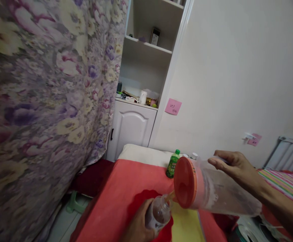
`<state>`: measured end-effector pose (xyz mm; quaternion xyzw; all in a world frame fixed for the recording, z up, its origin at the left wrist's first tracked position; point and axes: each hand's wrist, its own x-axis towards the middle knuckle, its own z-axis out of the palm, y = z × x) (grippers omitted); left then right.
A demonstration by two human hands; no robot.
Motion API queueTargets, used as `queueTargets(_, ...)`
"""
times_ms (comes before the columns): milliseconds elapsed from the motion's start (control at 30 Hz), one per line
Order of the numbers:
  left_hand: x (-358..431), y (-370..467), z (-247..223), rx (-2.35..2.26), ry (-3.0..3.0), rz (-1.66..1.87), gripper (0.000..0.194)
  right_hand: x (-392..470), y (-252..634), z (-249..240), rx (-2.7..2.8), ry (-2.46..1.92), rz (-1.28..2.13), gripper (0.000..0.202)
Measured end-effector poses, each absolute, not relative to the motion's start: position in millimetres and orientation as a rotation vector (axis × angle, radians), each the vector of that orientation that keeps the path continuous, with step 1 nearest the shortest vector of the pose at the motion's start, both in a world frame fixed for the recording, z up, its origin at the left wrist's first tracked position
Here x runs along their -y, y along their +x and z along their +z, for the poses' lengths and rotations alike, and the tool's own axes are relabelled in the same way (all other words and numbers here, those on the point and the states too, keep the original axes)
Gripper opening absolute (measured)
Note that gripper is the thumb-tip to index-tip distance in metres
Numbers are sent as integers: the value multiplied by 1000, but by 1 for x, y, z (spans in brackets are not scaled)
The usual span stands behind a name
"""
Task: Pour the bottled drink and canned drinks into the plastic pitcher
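Fingers (215, 160) of the right hand (233, 164) lay curled over the top of a clear jug (219, 193), gripping it and holding it tipped well over toward the left, its orange lid (185, 183) facing the room. A thin brown stream ran from the lid's lower edge into the mouth of a small bottle (159, 213). That bottle was clasped from below by the left hand (138, 225), fingers wrapped around its lower part, and it leaned a little toward the jug, with brown liquid already showing inside. The jug itself looked nearly drained, only a whitish film clinging to its wall.

Both hands hovered over a table (118, 201) under a red cloth, with a darker red patch and a yellow sheet (186, 225) beneath the bottle. Farther back on the table stood a green bottle (173, 164) with a green cap, just behind the orange lid, and two more caps peeped out beside it. A flowered curtain (48, 101) hung on the left. Behind the table stood a white cupboard (131, 126) with open shelves holding small clutter, and a pink note (173, 107) was stuck on the wall. A striped cloth (287, 185) lay at the right.
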<state>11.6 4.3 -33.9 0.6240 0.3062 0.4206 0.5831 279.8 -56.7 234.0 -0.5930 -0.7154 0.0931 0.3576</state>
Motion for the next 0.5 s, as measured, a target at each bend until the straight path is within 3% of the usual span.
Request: queueTargets(500,-6,16,-41,-797,1503,1015,71,55,273,231,1864,-1524,252,51)
